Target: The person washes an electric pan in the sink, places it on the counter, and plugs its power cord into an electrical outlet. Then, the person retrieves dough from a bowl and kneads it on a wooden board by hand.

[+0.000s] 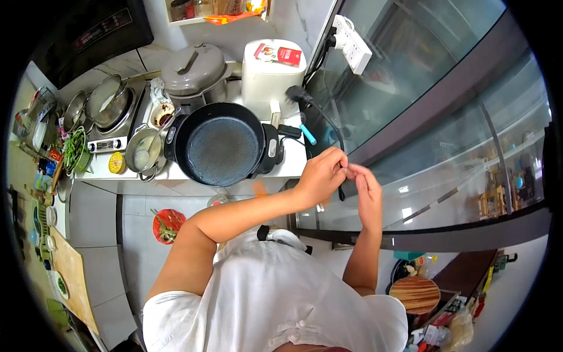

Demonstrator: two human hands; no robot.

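My left hand [321, 177] is closed around a black power cord [335, 126], in front of the glass door. One end of the cord, with a thick black plug [299, 95], sticks up and to the left above the hands. Its other end hangs down just below my fingers. My right hand [366, 190] meets the left one at the cord, fingers bent and fingertips together; what they pinch is hidden. To the left of the hands, a black electric pan [220, 144] sits on the white counter [295, 157].
Behind the pan stand a grey pressure cooker [196, 73] and a white appliance [272, 76]. A metal pot [143, 151] and an induction cooker [108, 145] are further left. A white power strip [353, 46] hangs by the glass door [434, 111]. A red bag [169, 226] lies on the floor.
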